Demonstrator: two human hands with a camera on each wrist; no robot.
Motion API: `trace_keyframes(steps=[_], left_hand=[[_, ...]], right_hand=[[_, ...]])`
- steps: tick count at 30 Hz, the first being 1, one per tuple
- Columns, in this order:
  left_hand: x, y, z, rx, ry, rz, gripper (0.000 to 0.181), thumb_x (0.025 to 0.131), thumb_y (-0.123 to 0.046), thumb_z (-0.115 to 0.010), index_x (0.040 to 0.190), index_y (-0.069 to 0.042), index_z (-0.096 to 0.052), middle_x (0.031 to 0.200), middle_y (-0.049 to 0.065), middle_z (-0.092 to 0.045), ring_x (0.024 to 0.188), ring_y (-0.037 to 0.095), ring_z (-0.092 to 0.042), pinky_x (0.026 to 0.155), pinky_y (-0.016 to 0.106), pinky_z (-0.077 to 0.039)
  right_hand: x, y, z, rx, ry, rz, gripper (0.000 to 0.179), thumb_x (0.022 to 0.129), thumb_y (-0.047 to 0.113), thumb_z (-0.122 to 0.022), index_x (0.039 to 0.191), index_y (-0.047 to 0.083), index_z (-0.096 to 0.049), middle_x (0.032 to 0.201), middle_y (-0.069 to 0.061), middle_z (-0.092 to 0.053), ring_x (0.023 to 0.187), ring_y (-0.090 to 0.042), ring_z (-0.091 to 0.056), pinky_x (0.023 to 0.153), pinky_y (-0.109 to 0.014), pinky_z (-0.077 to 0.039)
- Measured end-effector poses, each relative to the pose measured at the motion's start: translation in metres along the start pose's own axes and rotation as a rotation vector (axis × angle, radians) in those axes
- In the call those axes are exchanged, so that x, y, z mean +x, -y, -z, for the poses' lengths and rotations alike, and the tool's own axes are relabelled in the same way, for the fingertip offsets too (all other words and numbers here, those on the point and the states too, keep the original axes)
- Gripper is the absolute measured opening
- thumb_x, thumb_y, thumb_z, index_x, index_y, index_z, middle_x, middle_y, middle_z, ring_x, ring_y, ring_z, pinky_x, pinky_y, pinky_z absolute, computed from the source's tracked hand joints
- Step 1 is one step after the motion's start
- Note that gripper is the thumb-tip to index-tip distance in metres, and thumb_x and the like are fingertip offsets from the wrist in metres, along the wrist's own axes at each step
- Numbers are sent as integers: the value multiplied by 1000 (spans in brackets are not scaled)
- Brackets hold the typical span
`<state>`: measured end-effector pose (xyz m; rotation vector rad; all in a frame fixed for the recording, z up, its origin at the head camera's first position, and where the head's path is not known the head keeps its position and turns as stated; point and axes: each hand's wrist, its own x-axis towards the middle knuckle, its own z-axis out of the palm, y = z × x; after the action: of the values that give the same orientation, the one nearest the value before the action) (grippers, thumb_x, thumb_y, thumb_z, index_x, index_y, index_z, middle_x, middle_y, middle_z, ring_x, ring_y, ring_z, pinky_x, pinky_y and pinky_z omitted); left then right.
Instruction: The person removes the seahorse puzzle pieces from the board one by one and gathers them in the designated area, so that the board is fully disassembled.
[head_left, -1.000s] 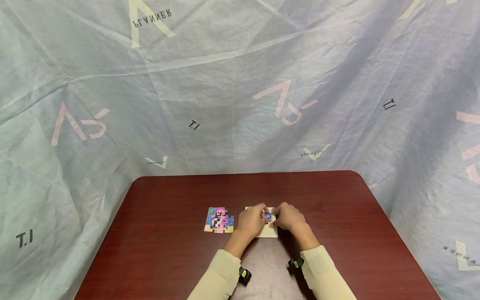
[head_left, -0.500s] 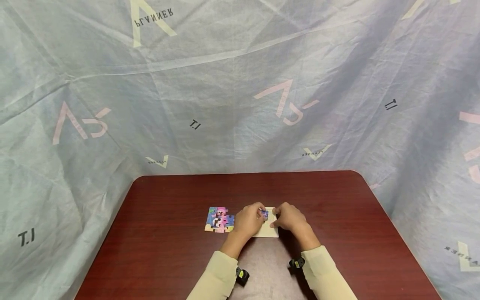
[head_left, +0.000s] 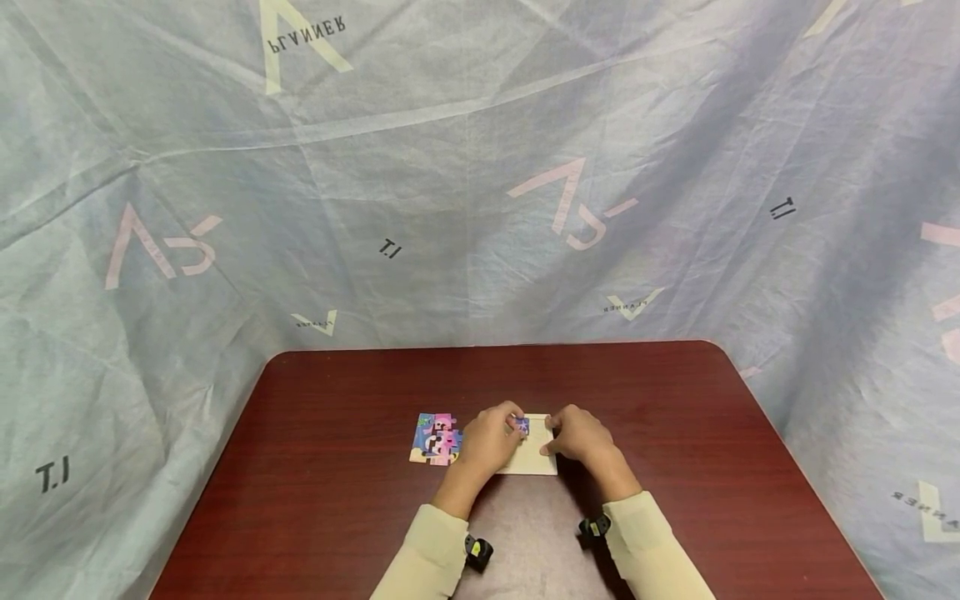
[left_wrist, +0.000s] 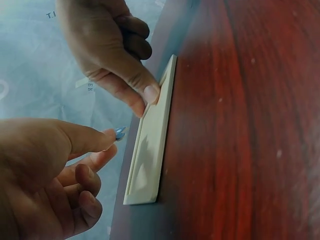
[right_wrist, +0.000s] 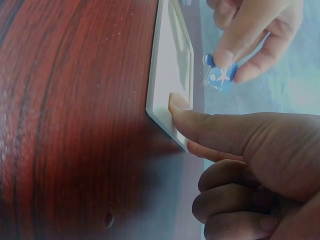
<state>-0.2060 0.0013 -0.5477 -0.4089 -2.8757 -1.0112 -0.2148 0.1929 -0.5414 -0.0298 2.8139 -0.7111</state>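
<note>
Between thumb and finger, my left hand (head_left: 487,437) pinches a blue jigsaw puzzle piece (right_wrist: 223,75) printed with a white starfish. The piece is held above the left part of a cream puzzle tray (head_left: 536,457), apart from its surface. My right hand (head_left: 581,435) grips the tray's right edge, its thumb on the face and a finger at the rim, as the right wrist view shows. Bare cream base shows inside the tray's raised border (left_wrist: 141,185). To the left lies a partly joined puzzle (head_left: 435,440) in pink and blue, its right side hidden behind my left hand.
A dark red wooden table (head_left: 337,517) carries everything, its far corners rounded. Grey printed cloth (head_left: 465,208) hangs behind it and along both sides. Black wrist cameras sit on both sleeves.
My left hand has moved left across the tray with the puzzle piece, uncovering more of the cream base and covering more of the joined puzzle. My right hand stays at the tray's edge.
</note>
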Motion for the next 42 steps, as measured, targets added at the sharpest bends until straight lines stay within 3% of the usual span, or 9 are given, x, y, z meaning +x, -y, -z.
trace_keyframes(steps=[3, 12, 18, 24, 28, 33, 37, 40, 42], left_hand=[[-1, 2, 4, -18, -15, 2, 19, 90, -18, -83, 107, -18, -74, 88, -5, -76, 79, 14, -70, 63, 29, -49], [-3, 15, 18, -84, -23, 38, 17, 92, -16, -80, 108, -15, -74, 87, -4, -76, 69, 9, -62, 59, 27, -45], [-4, 26, 27, -126, -31, 97, 14, 95, -16, -78, 109, -16, -75, 86, -4, -73, 62, 7, -54, 55, 27, -43], [-4, 37, 39, -146, -52, 112, 11, 98, -17, -75, 110, -15, -75, 91, -1, -75, 59, 8, -54, 53, 27, -42], [-1, 46, 49, -122, -66, 140, 9, 101, -18, -72, 109, -17, -75, 95, 0, -76, 64, 8, -56, 58, 29, -44], [2, 52, 58, -115, -77, 177, 23, 100, -18, -73, 123, -15, -75, 99, 2, -77, 69, 10, -58, 64, 31, -46], [3, 57, 61, -106, -85, 196, 20, 100, -19, -72, 119, -15, -78, 97, 2, -77, 69, 11, -58, 64, 31, -46], [3, 61, 63, -94, -77, 206, 13, 101, -19, -71, 110, -15, -80, 93, 2, -76, 68, 12, -56, 62, 32, -44], [3, 62, 64, -83, -59, 219, 11, 102, -19, -70, 107, -16, -79, 92, 1, -74, 67, 13, -55, 62, 32, -43]], right_hand=[[0, 0, 0, 0, -5, 2, 48, 74, 26, -97, 68, 20, -50, 79, 0, -53, 74, -21, -47, 64, -39, -38], [0, -1, 0, 15, 8, -1, 27, 74, 26, -97, 84, 19, -73, 92, 0, -64, 78, -21, -51, 66, -39, -43], [-1, -2, 0, 38, 5, -1, 51, 75, 25, -97, 68, 20, -47, 75, 4, -44, 72, -19, -43, 63, -38, -34], [-3, -1, 0, 48, 4, -5, 53, 75, 24, -96, 68, 21, -44, 77, 4, -44, 73, -19, -42, 63, -38, -33], [-3, -1, 0, 64, 6, 1, 59, 75, 23, -96, 68, 21, -37, 72, 5, -33, 69, -18, -37, 62, -37, -29], [-4, -2, -2, 71, 6, -2, 63, 75, 22, -96, 68, 22, -34, 70, 6, -26, 67, -16, -32, 61, -36, -26], [-3, -3, -1, 60, 9, 0, 57, 75, 23, -96, 68, 20, -39, 73, 4, -34, 69, -17, -35, 62, -37, -28], [-3, -3, 0, 51, 3, 2, 41, 75, 24, -96, 73, 19, -56, 80, 4, -52, 73, -16, -43, 63, -36, -34], [-2, -3, 0, 53, 14, 2, 37, 77, 25, -96, 76, 17, -59, 85, 2, -55, 74, -17, -44, 64, -37, -35]])
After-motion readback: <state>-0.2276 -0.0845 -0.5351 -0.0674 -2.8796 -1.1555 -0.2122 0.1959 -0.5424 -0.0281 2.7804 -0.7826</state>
